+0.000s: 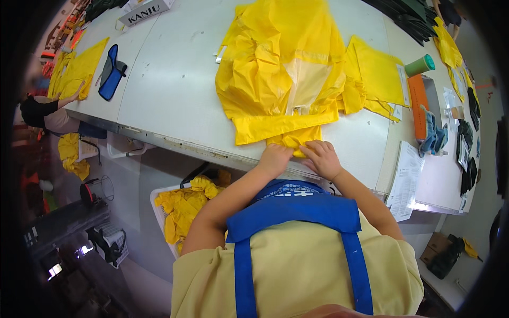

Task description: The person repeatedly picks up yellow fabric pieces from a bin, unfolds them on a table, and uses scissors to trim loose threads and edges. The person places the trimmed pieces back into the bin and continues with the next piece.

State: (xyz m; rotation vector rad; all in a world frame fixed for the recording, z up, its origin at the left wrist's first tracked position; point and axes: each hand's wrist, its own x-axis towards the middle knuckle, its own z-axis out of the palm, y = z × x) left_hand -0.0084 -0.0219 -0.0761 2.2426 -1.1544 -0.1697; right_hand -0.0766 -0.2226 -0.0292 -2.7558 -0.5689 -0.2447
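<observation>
A yellow rain jacket [260,69] lies spread on the white table in front of me, with a pale lining panel showing near its middle. A wide band of it is folded across the near end, and a smaller gathered piece sticks out below that toward the table edge. My left hand [276,158] grips the left side of this gathered piece, fingers closed on the cloth. Close beside it, my right hand [323,159] pinches the right side, with the thumb and fingertips on the fabric. Whatever lies under the fingers is hidden.
Folded yellow garments [376,74] lie right of the jacket, by a green roll [420,65], an orange box [418,100] and paper sheets [405,177]. A blue-black pouch [112,74] lies left. A bin of yellow cloth [183,209] stands below the table. Another person [45,114] works far left.
</observation>
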